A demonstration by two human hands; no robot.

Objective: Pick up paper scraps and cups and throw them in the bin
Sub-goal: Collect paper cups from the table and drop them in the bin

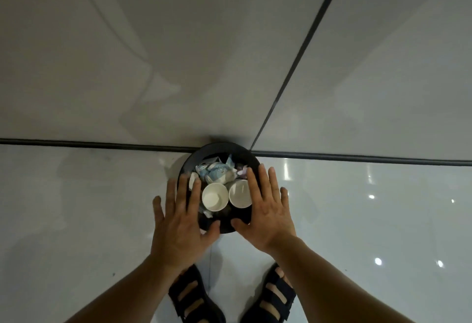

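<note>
- Head view: a round black bin (217, 150) stands on the glossy pale floor (357, 220), right up against the wall (178, 54). Its opening faces straight up and its long axis is vertical.
- Two white paper cups (215, 197) sit side by side in the near half of the bin. Both are upright with their mouths upward.
- Crumpled blue-and-white paper scraps (214, 170) fill the far half, behind the cups.
- The left hand (184, 220) lies palm down over the bin's left rim. Its fingers are straight and spread, and it holds nothing.
- The right hand (265, 210) mirrors it over the right rim, flat, fingers spread, also holding nothing.
- Contact between either hand and the rim cannot be determined.
- Two feet in dark strapped sandals (194, 299) stand just in front of the bin.
</note>
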